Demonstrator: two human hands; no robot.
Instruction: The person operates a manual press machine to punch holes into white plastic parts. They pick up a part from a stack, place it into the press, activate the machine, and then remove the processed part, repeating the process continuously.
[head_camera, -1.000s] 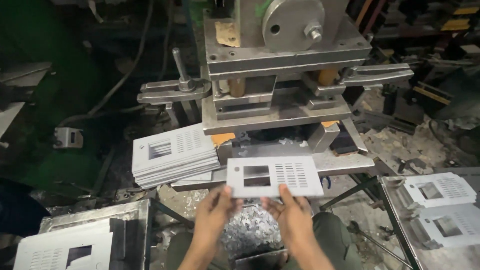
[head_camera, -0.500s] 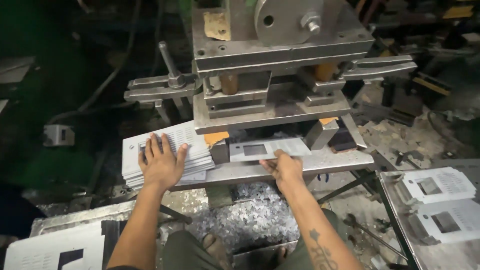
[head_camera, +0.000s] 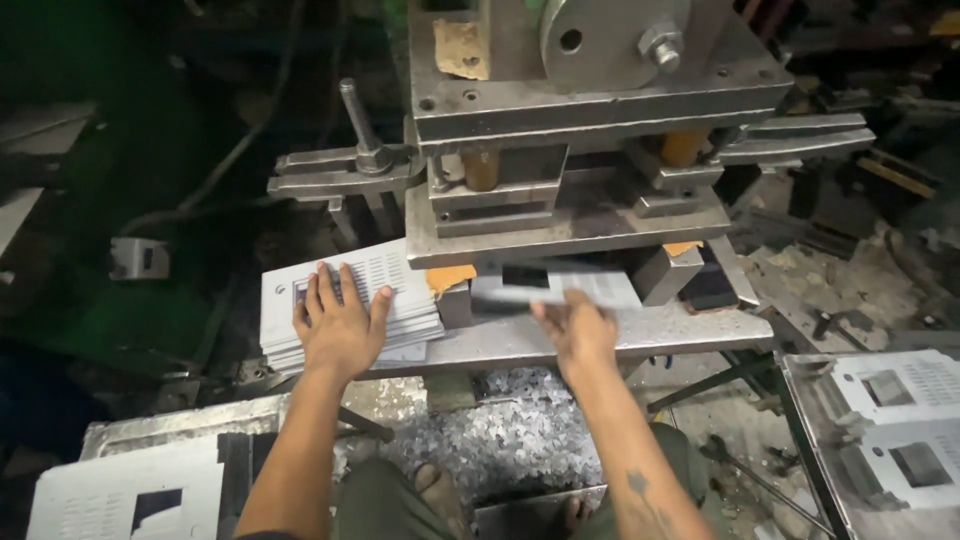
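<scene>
Head cam looking straight down at a punch press, big grey steel block filling the 12 o'clock part of the view. Left hand is lying flat, fingers spread, palm down on top of a stack of pale perforated metal plates sitting at about 9 o'clock from the die. Right hand is at the front lip of the press bed, fingertips pinched on the near edge of a single perforated plate that's lying in the slot under the upper die, a dark rectangular cutout showing in it. Shiny punched scrap bits are piled on the floor at 6 o'clock, right by the person's bare feet. More plates with cutouts lie in a tray at 4 o'clock, and another plate at 7 o'clock.
</scene>
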